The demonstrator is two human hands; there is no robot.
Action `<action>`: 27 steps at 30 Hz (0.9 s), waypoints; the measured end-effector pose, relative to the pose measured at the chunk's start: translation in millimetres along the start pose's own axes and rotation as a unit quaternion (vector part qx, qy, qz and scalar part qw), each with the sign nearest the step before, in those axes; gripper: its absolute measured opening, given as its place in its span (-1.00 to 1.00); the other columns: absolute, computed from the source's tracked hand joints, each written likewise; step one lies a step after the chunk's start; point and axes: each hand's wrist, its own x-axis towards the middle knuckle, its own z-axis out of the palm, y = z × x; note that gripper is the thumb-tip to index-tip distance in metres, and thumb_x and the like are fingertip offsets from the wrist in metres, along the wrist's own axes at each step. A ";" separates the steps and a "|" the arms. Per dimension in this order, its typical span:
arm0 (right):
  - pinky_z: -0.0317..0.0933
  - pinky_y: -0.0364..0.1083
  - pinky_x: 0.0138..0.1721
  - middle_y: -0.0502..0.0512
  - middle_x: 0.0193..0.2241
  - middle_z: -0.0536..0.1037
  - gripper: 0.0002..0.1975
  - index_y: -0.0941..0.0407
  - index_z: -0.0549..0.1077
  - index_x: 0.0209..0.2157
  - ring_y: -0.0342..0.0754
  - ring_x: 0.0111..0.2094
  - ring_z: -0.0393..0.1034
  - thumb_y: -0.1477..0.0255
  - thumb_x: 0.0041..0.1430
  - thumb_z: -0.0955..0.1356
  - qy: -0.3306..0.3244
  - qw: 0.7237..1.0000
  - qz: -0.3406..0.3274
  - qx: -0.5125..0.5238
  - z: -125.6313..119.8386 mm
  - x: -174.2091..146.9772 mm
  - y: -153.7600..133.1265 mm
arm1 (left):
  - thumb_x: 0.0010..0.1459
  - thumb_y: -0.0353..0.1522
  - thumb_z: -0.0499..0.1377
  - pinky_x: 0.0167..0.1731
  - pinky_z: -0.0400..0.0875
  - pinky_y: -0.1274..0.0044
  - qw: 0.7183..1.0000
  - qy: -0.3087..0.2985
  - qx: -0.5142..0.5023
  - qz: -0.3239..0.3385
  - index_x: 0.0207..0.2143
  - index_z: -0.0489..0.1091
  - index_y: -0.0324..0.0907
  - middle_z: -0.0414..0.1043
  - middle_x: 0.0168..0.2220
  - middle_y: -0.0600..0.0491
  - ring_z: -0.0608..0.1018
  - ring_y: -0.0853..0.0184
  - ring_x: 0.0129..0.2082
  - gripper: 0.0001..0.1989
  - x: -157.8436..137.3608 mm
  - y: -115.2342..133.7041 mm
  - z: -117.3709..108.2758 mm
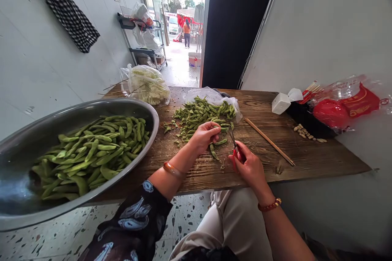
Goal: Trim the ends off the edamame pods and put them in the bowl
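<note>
Left hand: we see the left hand (206, 136) closed to a narrow pinch on a green pod (224, 129), just above the near right side of the pod pile (199, 116).
Right hand: we see the right hand (249, 165) wrapped around red-handled scissors (235, 151), blades pointing far and slightly left; how wide they stand we cannot tell.
Fingertip risk: the scissor tips lie just beside our left fingertips, so a careless squeeze could nick them.
Cut risk: with so small a pod, a slightly wrong angle could slice into its body.
Loose pods: a few stray pods (214, 153) lie under our hands, near the table's front edge; a brushing wrist could sweep them to the floor (183, 220).
Metal bowl: at left, the metal bowl (155, 119) seems to reach past the near edge of the table (306, 159); a bump from our left arm could tip it and spill the pods inside.
</note>
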 end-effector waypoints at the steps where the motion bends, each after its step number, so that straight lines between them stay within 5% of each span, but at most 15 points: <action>1: 0.23 -0.14 -0.40 -0.03 -0.50 0.47 -0.46 0.08 0.35 0.10 -0.11 -0.48 0.35 0.12 0.15 0.29 -0.004 1.000 -0.005 -0.005 -0.7 -0.1 -1.4 | -0.22 -0.29 0.41 -0.67 0.16 0.67 1.000 -0.006 -0.009 -0.005 -0.43 0.35 -0.28 0.36 -0.56 0.14 0.34 0.56 -0.67 -0.63 0.0 -0.8 0.3; 27: 0.22 -0.14 -0.39 -0.07 -0.50 0.39 -0.44 0.09 0.29 0.11 -0.12 -0.48 0.29 0.10 0.14 0.31 -0.028 0.998 0.002 0.049 -1.3 0.3 -1.5 | -0.19 -0.25 0.40 -0.66 0.22 0.67 0.995 -0.072 0.037 -0.053 -0.38 0.42 -0.31 0.39 -0.55 0.12 0.36 0.57 -0.67 -0.63 -7.7 -8.4 9.7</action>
